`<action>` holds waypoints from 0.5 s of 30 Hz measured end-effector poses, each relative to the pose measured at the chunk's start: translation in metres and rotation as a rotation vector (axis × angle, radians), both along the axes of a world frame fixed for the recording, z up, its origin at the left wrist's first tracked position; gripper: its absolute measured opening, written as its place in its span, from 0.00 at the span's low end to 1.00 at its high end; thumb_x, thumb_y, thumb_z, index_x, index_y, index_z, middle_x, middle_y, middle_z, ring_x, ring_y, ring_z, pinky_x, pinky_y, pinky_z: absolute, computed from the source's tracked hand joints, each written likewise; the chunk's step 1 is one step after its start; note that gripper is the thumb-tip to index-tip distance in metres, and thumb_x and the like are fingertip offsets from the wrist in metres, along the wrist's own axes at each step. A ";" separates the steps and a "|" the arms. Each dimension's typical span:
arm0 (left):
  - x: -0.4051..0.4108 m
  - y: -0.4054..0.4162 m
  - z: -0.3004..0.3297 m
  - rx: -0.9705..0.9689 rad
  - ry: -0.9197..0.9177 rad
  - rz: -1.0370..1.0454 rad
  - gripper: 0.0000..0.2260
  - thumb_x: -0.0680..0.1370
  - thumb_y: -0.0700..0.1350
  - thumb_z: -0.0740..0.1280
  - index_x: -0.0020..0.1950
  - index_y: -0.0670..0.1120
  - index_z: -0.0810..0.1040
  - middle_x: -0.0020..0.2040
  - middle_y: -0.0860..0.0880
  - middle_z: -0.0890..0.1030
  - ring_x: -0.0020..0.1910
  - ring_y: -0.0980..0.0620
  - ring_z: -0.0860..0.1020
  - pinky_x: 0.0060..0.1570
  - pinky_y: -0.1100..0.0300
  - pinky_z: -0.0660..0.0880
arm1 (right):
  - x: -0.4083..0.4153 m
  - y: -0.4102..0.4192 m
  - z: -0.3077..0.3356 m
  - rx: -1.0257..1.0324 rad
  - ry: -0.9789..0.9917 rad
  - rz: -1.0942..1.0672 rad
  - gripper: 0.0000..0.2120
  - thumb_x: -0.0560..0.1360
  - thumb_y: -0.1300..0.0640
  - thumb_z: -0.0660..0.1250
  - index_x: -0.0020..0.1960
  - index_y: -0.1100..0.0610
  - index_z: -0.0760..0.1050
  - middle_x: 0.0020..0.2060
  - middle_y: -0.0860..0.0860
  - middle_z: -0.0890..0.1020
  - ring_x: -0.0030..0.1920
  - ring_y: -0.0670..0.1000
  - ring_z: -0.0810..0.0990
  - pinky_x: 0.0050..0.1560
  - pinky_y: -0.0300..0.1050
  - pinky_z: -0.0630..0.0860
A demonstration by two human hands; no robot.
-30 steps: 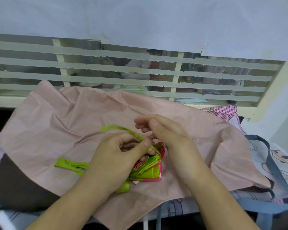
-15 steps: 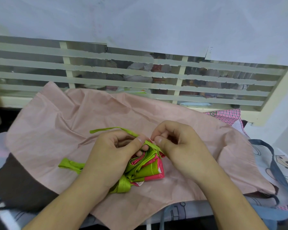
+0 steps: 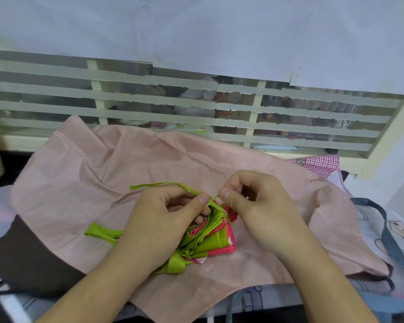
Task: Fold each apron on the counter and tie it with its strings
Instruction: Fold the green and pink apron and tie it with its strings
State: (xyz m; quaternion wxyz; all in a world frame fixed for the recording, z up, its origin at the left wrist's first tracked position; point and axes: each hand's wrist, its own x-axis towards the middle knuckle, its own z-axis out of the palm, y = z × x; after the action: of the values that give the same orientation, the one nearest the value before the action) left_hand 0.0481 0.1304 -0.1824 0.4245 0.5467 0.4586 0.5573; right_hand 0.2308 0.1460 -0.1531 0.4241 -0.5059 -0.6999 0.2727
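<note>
Tying the green string on the folded apron

Both hands' fingers (image 3: 202, 201) pinch the green string (image 3: 170, 184); the right hand (image 3: 254, 206) has closed in beside the left hand (image 3: 159, 220), so knotting is under way. The bundled green-pink apron (image 3: 210, 241) lies mid-desk on a pink apron (image 3: 103, 173).

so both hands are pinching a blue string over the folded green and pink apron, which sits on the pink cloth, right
Not quite: the string is green, not blue, as the head view shows. The rest holds. The left hand and the right hand both pinch it above the folded green and pink apron, which sits on the pink cloth.
</note>
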 end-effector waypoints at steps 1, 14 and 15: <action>0.000 0.000 0.000 0.008 0.011 0.004 0.03 0.78 0.42 0.75 0.45 0.45 0.88 0.38 0.46 0.88 0.35 0.53 0.84 0.41 0.60 0.82 | 0.000 -0.003 0.004 -0.044 0.096 0.045 0.10 0.78 0.61 0.74 0.38 0.55 0.82 0.29 0.52 0.81 0.30 0.51 0.78 0.33 0.45 0.76; -0.002 -0.001 0.000 0.160 0.075 -0.030 0.02 0.74 0.48 0.77 0.45 0.55 0.89 0.41 0.49 0.88 0.41 0.53 0.85 0.47 0.50 0.82 | -0.013 -0.008 -0.003 -0.044 0.054 0.068 0.12 0.70 0.67 0.74 0.41 0.51 0.79 0.35 0.49 0.77 0.27 0.48 0.70 0.27 0.44 0.68; -0.002 -0.001 -0.001 0.166 0.077 -0.031 0.04 0.73 0.48 0.76 0.46 0.55 0.90 0.43 0.50 0.88 0.43 0.53 0.86 0.49 0.49 0.82 | -0.014 -0.008 -0.004 -0.015 0.028 0.065 0.12 0.70 0.68 0.71 0.42 0.51 0.79 0.36 0.50 0.77 0.27 0.47 0.69 0.27 0.44 0.68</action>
State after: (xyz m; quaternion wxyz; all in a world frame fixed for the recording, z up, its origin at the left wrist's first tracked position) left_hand 0.0459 0.1291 -0.1830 0.3682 0.6083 0.4182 0.5653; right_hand 0.2167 0.1377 -0.1575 0.4211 -0.4820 -0.7080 0.2986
